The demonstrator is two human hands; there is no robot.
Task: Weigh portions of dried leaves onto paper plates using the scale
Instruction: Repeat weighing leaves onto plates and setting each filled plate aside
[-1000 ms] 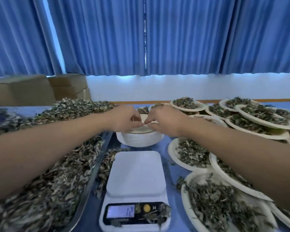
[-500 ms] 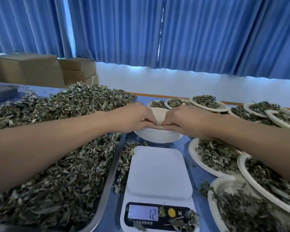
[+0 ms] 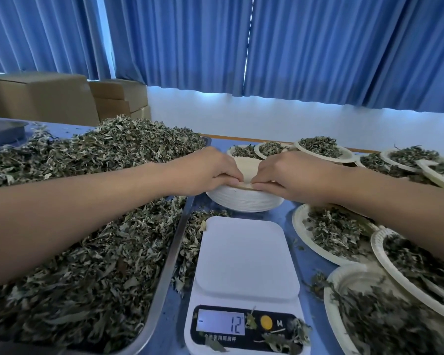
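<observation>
A stack of white paper plates [image 3: 244,199] sits behind the white digital scale [image 3: 245,262]. My left hand [image 3: 205,170] and my right hand [image 3: 292,175] both pinch the near rim of the top plate [image 3: 246,165], which is tilted up off the stack. The scale's platform is bare and its display [image 3: 221,321] reads minus 12. A big heap of dried leaves [image 3: 87,239] fills a metal tray [image 3: 168,267] on the left, under my left forearm.
Several paper plates with leaf portions [image 3: 331,231] crowd the right side and the back [image 3: 318,148]. Loose leaves lie beside the scale and on its front panel. Cardboard boxes [image 3: 49,98] stand at the back left before blue curtains.
The view has shifted closer and slightly left. Both hands stay on the stack, pinching the top plate's rim, with its near edge now lifted a little more.
</observation>
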